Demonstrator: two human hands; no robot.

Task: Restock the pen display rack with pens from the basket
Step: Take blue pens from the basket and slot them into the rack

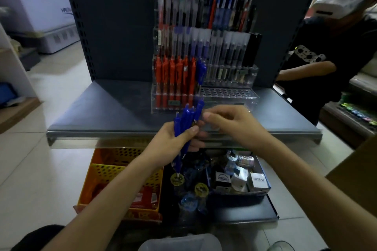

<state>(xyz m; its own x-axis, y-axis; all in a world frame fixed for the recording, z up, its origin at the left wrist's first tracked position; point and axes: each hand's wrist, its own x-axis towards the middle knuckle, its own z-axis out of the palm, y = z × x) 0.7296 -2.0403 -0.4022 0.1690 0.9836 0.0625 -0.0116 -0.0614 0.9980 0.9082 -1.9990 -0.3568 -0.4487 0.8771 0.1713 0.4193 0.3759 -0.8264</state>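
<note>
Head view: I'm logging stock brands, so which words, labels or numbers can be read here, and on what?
"VERSATILE": white carton on the lower shelf.
"HR": white chest freezer, remaining letters blurred.
Dark carton beside the white one: logo word too blurred to read.
Small tag on the clear acrylic pen rack: too small to read.
Blue plastic pens in the left hand: no legible print.

You face a dark grey shelf unit (pixel 114 106) with a plain back panel (pixel 122 26) and perforated uprights. Light is dim. Pale floor tiles (pixel 40 159) surround it. Left of the unit are a white chest freezer (pixel 40 16) and a wooden ledge (pixel 16 112). Right of it is low shelving (pixel 350 126).
</note>
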